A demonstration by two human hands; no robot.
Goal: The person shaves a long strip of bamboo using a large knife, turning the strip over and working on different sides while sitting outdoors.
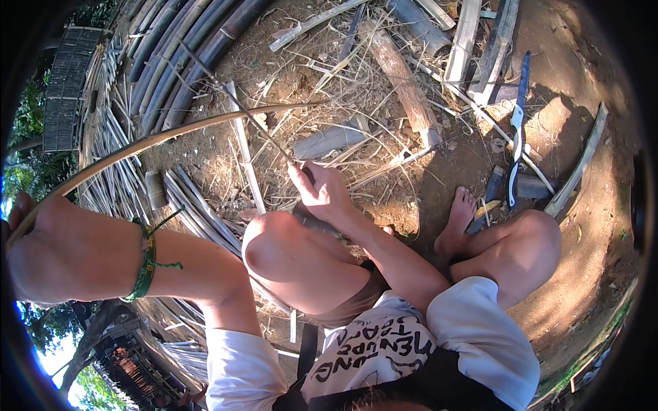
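Observation:
At the far left edge my left hand (58, 240) is closed around one end of a long curved bamboo strip (157, 137). The strip arcs to the right across the view, thinning toward its far tip. My right hand (322, 193), near the middle, is closed on a long thin dark rod-like tool (233, 97); whether it is a blade seen edge-on I cannot tell. This tool points up and to the left and crosses the strip in view. Whether they touch is unclear. My fingers hide part of its grip.
Dark bamboo poles (199, 61) lie at the upper left, with many split strips (113, 157) near them. A hand saw (517, 123) with a white and black handle lies at right. A log (397, 75), a bamboo piece (329, 140) and shavings cover the dirt ahead of my bent knees.

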